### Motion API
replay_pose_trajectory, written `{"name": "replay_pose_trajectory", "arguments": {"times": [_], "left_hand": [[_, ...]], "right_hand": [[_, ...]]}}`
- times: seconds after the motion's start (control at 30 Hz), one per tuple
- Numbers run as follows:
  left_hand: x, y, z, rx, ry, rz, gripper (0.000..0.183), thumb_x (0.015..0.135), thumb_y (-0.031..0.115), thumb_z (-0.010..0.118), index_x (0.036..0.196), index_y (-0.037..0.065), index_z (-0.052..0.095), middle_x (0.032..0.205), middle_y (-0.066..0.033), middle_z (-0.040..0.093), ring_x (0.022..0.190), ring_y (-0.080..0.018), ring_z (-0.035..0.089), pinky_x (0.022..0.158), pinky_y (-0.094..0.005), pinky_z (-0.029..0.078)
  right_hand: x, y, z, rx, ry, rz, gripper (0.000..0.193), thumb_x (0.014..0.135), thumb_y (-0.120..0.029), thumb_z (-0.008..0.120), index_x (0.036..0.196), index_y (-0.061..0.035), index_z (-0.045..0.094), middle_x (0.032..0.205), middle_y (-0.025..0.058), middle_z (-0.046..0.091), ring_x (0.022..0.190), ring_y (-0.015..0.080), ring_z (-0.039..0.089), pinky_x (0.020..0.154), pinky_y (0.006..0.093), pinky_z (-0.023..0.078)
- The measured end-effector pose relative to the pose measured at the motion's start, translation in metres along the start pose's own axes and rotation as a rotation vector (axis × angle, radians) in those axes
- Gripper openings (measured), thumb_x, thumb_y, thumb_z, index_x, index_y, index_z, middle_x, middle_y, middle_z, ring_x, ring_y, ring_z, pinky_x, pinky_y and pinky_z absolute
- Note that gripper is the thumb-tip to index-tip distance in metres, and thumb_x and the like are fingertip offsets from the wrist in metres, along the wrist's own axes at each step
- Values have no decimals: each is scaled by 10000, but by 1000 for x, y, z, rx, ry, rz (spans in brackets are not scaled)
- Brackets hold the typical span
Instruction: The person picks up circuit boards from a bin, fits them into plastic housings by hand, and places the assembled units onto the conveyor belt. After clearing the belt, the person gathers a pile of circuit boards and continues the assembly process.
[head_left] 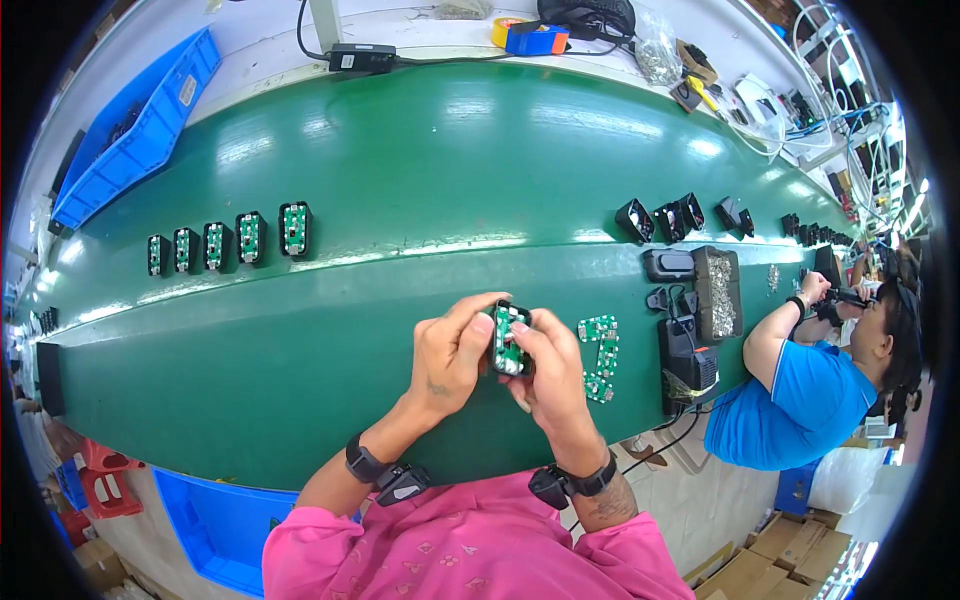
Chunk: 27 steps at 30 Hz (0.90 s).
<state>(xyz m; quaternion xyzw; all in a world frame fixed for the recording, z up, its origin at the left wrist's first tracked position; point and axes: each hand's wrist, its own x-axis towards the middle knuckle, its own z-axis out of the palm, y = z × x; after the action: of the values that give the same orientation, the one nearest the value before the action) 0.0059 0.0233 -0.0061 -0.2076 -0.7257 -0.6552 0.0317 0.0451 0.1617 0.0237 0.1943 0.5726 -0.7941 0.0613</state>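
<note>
Over the near middle of the green bench, my hands hold a black plastic case with a green circuit board (507,361) in it. My left hand (446,356) grips its left side, thumb along the edge. The fingers of my right hand (552,369) wrap the right side, and that thumb lies on top of the board. Part of the board is hidden under the thumbs. Just right of my right hand lie several loose circuit boards (605,350), laid in a bent line. Farther left, several black cases with boards (249,238) stand in a row.
Right of the loose boards are a tray of small metal parts (718,295), a black electric screwdriver or charger-like device (688,355) and empty black cases (676,219). A blue bin (140,130) stands far left. A co-worker in blue (815,395) sits at the right.
</note>
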Motion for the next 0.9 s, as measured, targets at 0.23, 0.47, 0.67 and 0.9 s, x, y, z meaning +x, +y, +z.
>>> {"name": "replay_pose_trajectory", "arguments": {"times": [0.23, 0.47, 0.67, 0.9], "left_hand": [[0, 0, 6, 64, 86, -287, 279, 986, 202, 562, 983, -40, 701, 650, -2, 617, 596, -39, 511, 537, -236, 405], [4, -3, 10, -38, 71, -236, 337, 1010, 256, 526, 1034, -34, 696, 669, -8, 619, 560, -41, 506, 488, -232, 394], [3, -42, 19, -68, 346, -290, 286, 1018, 238, 476, 865, 27, 595, 600, 5, 490, 490, -72, 463, 429, -286, 345], [-32, -25, 53, 136, -17, 554, 179, 734, 86, 625, 623, 65, 485, 571, -82, 463, 476, -284, 494, 451, -388, 400]], "right_hand": [[10, 16, -17, 521, -196, 387, 183, 1002, -222, 494, 948, -49, 520, 639, 108, 602, 378, 163, 445, 359, 287, 318], [14, 11, -9, 161, -25, 108, 143, 987, -181, 542, 956, -43, 519, 706, 88, 621, 410, 142, 500, 382, 283, 409], [51, 8, -7, -456, 55, -406, 253, 987, -132, 571, 1209, -13, 554, 876, 61, 671, 705, 104, 657, 548, 239, 548], [172, -7, 22, -642, -177, -361, 255, 930, -158, 659, 1124, 7, 642, 805, 42, 671, 649, 101, 623, 565, 259, 512]]}}
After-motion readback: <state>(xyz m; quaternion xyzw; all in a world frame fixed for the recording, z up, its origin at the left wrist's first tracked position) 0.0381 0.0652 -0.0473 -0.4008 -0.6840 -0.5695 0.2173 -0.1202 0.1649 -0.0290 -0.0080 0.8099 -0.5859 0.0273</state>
